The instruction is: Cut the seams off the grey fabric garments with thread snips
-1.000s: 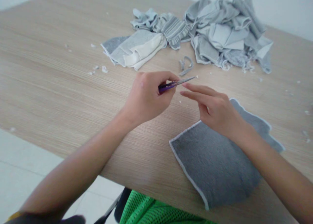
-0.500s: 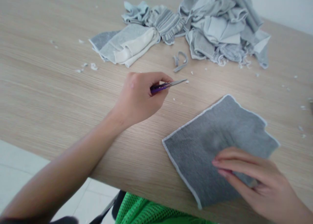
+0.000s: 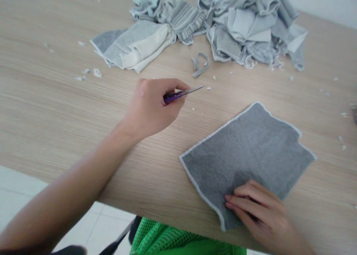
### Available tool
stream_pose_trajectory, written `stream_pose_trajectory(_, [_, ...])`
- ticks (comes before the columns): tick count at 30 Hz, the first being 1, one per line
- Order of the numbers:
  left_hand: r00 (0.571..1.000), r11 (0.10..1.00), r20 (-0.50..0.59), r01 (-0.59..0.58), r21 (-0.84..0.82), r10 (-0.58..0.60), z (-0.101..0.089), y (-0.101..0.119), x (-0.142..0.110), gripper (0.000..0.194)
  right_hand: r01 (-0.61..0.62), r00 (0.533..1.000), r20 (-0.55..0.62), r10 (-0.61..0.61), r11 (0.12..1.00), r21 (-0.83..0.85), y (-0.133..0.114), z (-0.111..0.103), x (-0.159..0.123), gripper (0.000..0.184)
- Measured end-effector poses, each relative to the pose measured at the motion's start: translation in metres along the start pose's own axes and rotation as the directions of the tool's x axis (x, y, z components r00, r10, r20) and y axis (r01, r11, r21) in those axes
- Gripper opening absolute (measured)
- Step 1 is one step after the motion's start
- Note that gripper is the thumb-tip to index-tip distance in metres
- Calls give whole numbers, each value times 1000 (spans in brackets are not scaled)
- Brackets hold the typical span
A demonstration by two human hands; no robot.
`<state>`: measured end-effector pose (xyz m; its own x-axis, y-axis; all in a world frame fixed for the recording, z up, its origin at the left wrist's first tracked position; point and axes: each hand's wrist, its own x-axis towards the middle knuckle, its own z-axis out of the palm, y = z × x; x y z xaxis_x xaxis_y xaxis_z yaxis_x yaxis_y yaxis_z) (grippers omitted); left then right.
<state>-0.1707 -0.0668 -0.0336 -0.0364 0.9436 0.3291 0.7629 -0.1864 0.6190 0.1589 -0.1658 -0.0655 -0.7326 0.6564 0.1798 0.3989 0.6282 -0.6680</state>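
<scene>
My left hand [image 3: 158, 106] is closed around small scissors [image 3: 178, 95] with purple handles, their metal tip pointing right above the table. In front of me on the right lies a grey cloth [image 3: 240, 147] with a white stitched edge, spread flat with a notch on its right side. My right hand [image 3: 262, 214] rests over the cloth's lower part, fingers bent and fingertips drawn together near its lower left edge. Whatever those fingertips may hold is hidden.
A heap of grey and white cloths [image 3: 248, 21] fills the back of the wooden table [image 3: 55, 110]. Beside it on the left lie more cloths [image 3: 139, 43]. A cut grey strip [image 3: 201, 65] and white scraps [image 3: 97, 73] are scattered about. Green mesh fabric [image 3: 161, 236] shows below the table edge.
My right hand has moved left and down over the cloth, and its fingertips are now near the lower left edge. My left hand still holds the scissors. The view has shifted slightly.
</scene>
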Motion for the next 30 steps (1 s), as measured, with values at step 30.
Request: stream_pose_trajectory(30, [987, 1000, -162, 10, -10, -11, -19, -5, 7, 20, 55, 983, -135, -126, 899, -434, 29, 1, 271, 37])
